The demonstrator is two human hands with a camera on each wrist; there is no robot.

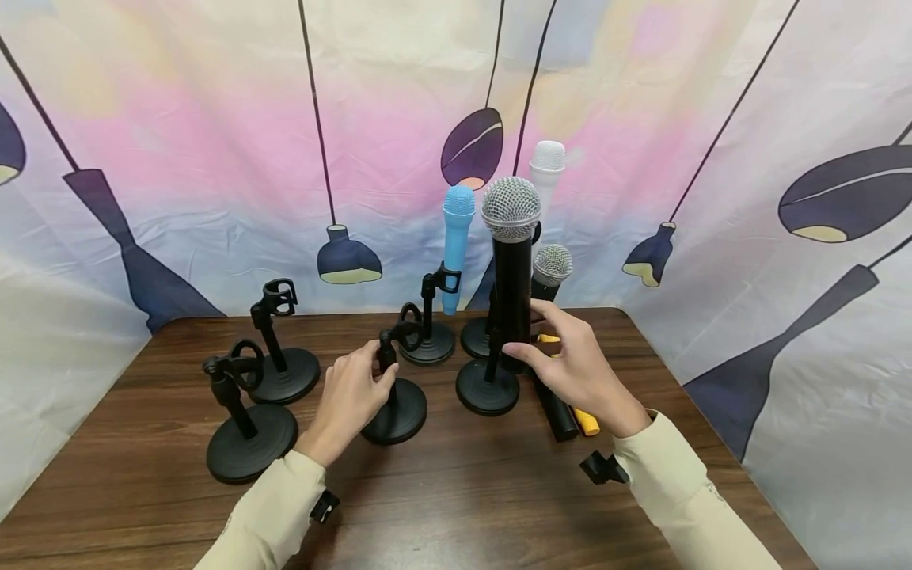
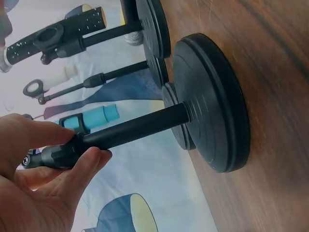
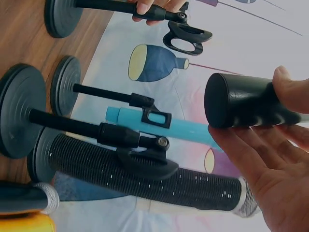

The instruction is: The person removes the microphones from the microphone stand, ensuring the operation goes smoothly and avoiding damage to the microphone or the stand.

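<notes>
My left hand (image 1: 351, 400) pinches the upper post of a black desktop microphone stand (image 1: 396, 412) between thumb and fingers. Its round base sits on the table, and its clip ring holds no microphone. A smooth black microphone (image 3: 246, 99) is upright in the grip of my right hand (image 1: 577, 364), thumb on one side and fingers on the other. Just behind it, a ridged black microphone (image 3: 203, 188) with a silver head sits in the clip of another stand (image 3: 72, 125); in the head view the held microphone mostly hides this one.
Farther back, a blue microphone (image 1: 458, 226) and a white microphone (image 1: 547, 170) stand in clips. Two stands with vacant clips, a nearer one (image 1: 249, 443) and a farther one (image 1: 286, 372), are at left. A silver-headed black microphone (image 1: 552, 265) and something yellow (image 1: 587, 421) lie at right.
</notes>
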